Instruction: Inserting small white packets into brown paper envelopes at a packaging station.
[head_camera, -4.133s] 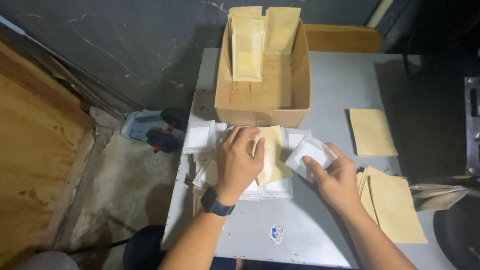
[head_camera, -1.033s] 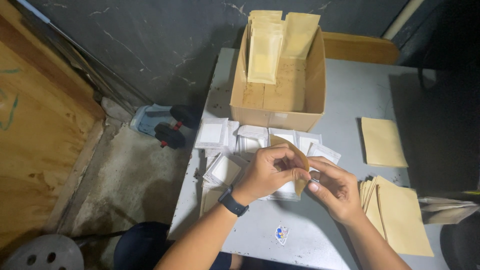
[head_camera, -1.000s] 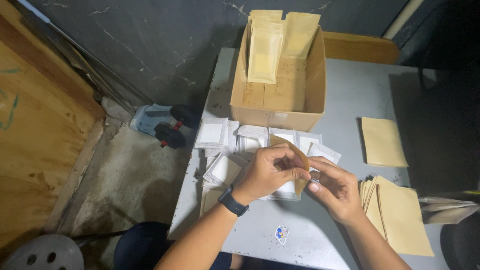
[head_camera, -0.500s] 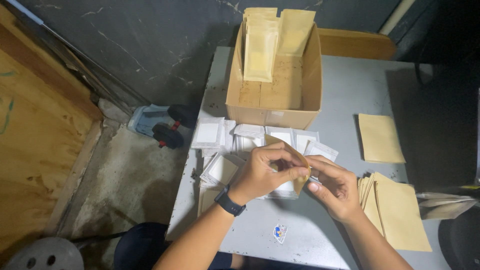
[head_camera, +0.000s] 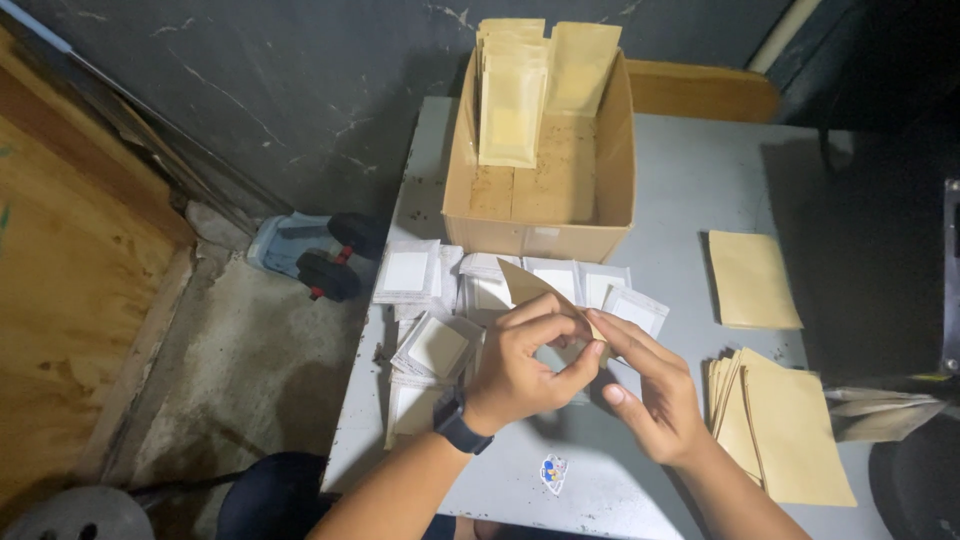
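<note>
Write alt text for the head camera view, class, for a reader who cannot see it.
Two bare hands, left hand and right hand, pinch a tan paper pouch together over a grey table. White sachets lie spread beside them, an open cardboard box holds more pouches, and a stack of tan pouches lies at right.

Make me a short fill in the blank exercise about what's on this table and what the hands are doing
Both hands, left hand and right hand, pinch one tan ____.
Finished pouches stand upright inside the ____ box.
A dark ____ sits on the left wrist.
The stack of flat tan pouches lies to the ____ of the right hand.

Missing words: pouch; cardboard; watch; right
</note>
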